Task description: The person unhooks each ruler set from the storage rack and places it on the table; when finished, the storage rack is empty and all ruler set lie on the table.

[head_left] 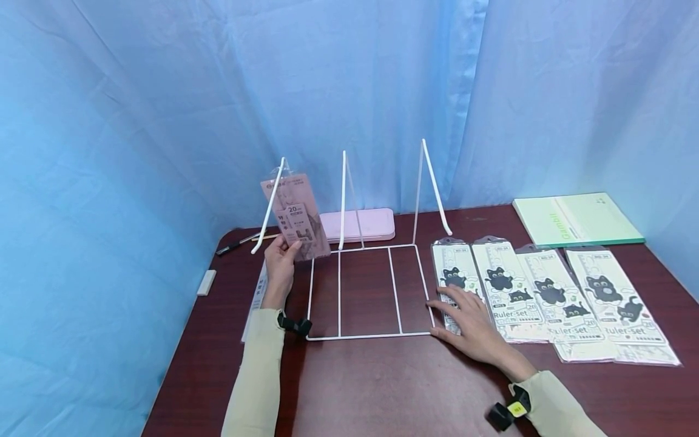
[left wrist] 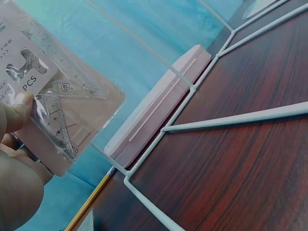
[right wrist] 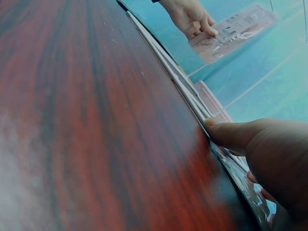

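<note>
My left hand (head_left: 280,267) pinches a pink packaged ruler set (head_left: 300,218) near its lower edge, thumb on the front. Clear rulers and a set square show through its plastic in the left wrist view. The pack is upright and slightly tilted at the left arm of a white wire rack (head_left: 369,336); its top tab overlaps that arm's upper end in the head view. My right hand (head_left: 472,321) lies spread at the rack's right side, thumb (right wrist: 228,132) against the base wire. Its fingers reach over the leftmost black-cat ruler set (head_left: 454,258).
More black-cat ruler sets (head_left: 565,294) lie overlapping on the right. Behind them is a green notebook (head_left: 579,218). A pink case (head_left: 377,224) sits behind the rack. At the left are an eraser (head_left: 206,283), a black pen (head_left: 232,244) and another flat pack (head_left: 254,306). Blue curtains surround the table.
</note>
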`<state>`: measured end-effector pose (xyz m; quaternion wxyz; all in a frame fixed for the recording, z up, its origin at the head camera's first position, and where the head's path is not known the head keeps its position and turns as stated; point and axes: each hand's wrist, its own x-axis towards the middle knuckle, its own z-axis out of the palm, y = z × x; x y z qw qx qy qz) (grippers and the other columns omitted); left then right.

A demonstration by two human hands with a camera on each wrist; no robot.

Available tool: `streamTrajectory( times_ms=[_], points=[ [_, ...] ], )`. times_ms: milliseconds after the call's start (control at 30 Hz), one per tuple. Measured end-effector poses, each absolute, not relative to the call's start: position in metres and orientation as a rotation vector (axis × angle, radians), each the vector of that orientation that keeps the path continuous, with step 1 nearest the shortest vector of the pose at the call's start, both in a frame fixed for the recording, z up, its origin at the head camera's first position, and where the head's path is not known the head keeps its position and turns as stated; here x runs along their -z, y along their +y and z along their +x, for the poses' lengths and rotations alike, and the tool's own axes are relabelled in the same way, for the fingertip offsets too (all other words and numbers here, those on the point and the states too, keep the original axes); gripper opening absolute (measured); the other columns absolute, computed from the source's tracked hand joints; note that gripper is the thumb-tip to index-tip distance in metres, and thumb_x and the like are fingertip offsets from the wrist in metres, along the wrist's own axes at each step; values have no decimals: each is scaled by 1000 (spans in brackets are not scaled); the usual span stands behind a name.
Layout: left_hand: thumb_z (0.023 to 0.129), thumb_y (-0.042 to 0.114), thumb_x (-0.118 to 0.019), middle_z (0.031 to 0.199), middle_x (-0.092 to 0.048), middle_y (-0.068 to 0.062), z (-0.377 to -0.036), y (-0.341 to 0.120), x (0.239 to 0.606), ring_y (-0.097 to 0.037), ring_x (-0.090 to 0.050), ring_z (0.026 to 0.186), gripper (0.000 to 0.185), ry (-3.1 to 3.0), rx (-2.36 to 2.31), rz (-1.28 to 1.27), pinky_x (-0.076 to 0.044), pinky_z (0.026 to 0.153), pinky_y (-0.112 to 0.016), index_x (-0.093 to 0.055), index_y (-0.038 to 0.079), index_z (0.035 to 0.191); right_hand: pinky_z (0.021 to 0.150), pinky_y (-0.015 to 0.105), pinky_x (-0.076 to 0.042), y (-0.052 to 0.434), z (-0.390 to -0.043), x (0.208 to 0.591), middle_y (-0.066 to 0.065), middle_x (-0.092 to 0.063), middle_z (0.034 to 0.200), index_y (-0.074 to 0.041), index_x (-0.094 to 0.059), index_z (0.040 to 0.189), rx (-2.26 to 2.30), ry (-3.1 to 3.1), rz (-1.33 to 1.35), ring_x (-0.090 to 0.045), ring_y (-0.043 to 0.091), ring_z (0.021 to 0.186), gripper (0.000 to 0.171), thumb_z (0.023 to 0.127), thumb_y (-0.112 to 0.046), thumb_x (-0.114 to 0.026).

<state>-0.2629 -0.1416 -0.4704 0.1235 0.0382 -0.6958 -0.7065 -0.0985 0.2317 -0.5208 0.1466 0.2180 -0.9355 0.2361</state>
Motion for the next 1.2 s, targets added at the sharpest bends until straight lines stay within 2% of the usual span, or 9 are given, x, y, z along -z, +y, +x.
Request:
streamTrajectory(
  times_ms=[100, 333, 567, 767, 1200],
  points=[
    [93, -8, -61, 118, -67, -32, -261, -142, 470, 3, -69, 83, 27, -2005, 2078, 106, -56, 75, -15, -62, -13, 120, 108, 66, -27, 232, -98, 520, 19, -55, 141, -14, -67, 128, -682, -2696, 625, -42, 44, 135, 53, 80, -30, -80],
    [92, -9, -62, 109, -73, -20, -255, -145, 465, 3, -68, 81, 26, -2018, 2085, 130, -56, 74, -15, -63, -13, 118, 107, 67, -27, 232, -98, 519, 19, -55, 141, -14, -67, 128, -683, -2698, 625, -42, 44, 135, 52, 80, -30, -80],
    [94, -7, -61, 115, -70, -25, -248, -149, 465, 4, -68, 84, 27, -2055, 2076, 135, -56, 76, -15, -63, -11, 121, 108, 66, -27, 231, -98, 520, 19, -55, 141, -14, -66, 128, -693, -2701, 623, -41, 44, 136, 52, 80, -30, -80],
    [93, -7, -62, 104, -74, -8, -245, -151, 466, 2, -68, 86, 25, -2025, 2087, 102, -55, 76, -15, -64, -11, 118, 108, 67, -27, 231, -97, 519, 19, -55, 141, -14, -67, 128, -695, -2702, 619, -42, 45, 135, 52, 80, -30, -80],
    [93, -9, -60, 96, -72, 1, -234, -154, 464, 1, -68, 86, 24, -2051, 2054, 92, -56, 77, -15, -63, -11, 117, 107, 67, -28, 230, -98, 519, 19, -55, 141, -14, -67, 128, -681, -2696, 623, -42, 44, 135, 53, 80, -30, -80]
  ],
)
